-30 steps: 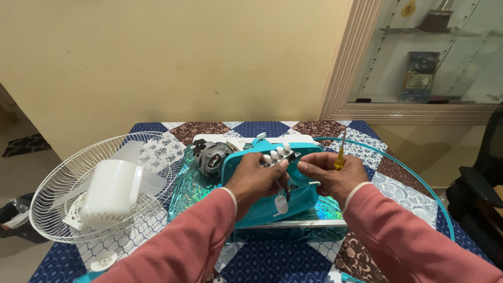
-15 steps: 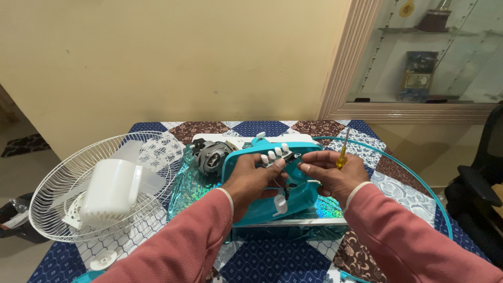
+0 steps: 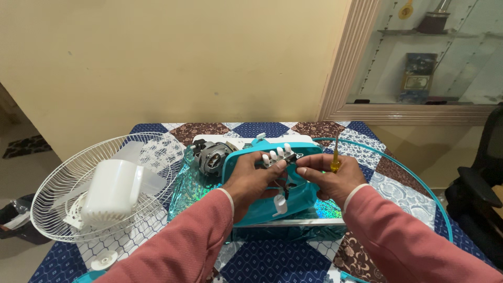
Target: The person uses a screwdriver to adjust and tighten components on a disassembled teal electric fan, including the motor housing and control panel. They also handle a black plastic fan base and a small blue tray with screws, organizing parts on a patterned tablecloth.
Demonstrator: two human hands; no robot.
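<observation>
Switch block: the small push-button switch block [image 3: 280, 155], with its white keys, sits at the top edge of the teal fan base [image 3: 272, 202], held between both hands over the desk [image 3: 272, 262].
Teal fan base: hard moulded plastic, likely light and a bit slick; it looks best steadied by its thick rim, not by the thin wires under the switch.
Fan guard: white wire fan guard [image 3: 99, 194] lies well to the left with a white motor cover [image 3: 112, 191] resting in it.
Motor: grey fan motor [image 3: 212, 157] lies just behind the base.
Left hand: left hand [image 3: 251, 181], fingers pinched on the switch block.
Right hand: right hand [image 3: 332, 181], fingertips touching the block's right end, a yellow-handled screwdriver [image 3: 335, 157] tucked upright in the same grip.
Handling: the block seems small, stiff and fragile at its wires.
</observation>
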